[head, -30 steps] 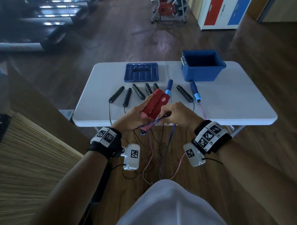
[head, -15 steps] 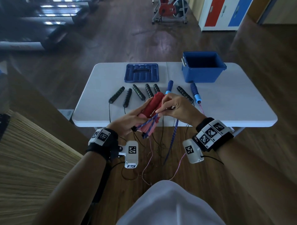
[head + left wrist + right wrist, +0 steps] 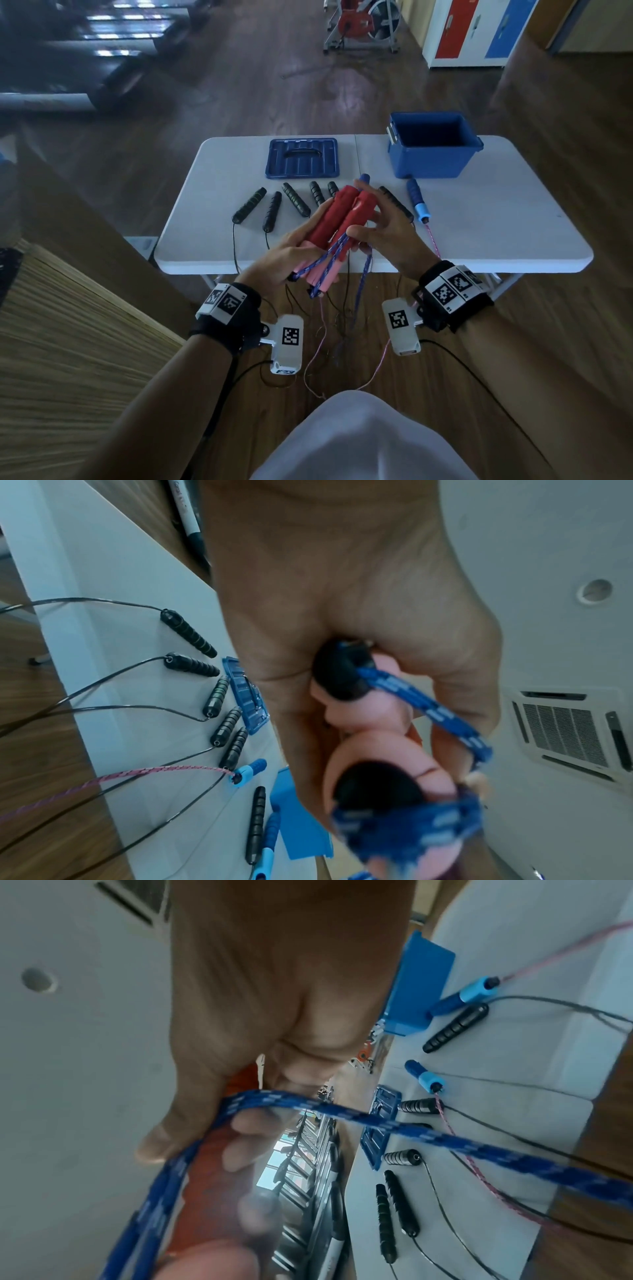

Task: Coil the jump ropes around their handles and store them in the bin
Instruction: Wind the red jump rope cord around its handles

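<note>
My left hand [image 3: 301, 245] grips a pair of red handles [image 3: 342, 219] with pink ends, held side by side above the table's near edge. Their blue patterned rope [image 3: 325, 262] crosses the lower part of the handles in a few strands, and the rest hangs toward the floor. My right hand [image 3: 371, 228] pinches this rope against the handles with thumb and forefinger while its other fingers spread out. In the left wrist view the pink handle ends [image 3: 377, 723] and the rope [image 3: 428, 704] sit in my palm. The open blue bin [image 3: 433, 147] stands at the table's far right.
Several black handles [image 3: 272, 210] and two blue handles [image 3: 418, 200] lie in a row on the white table [image 3: 496, 222]. Their thin black and pink ropes hang over the near edge to the floor. The blue bin lid [image 3: 302, 158] lies at the back centre.
My left hand has raised the red handles and tilted them more upright. My right hand has brought the blue rope up across them, and its fingers have spread.
</note>
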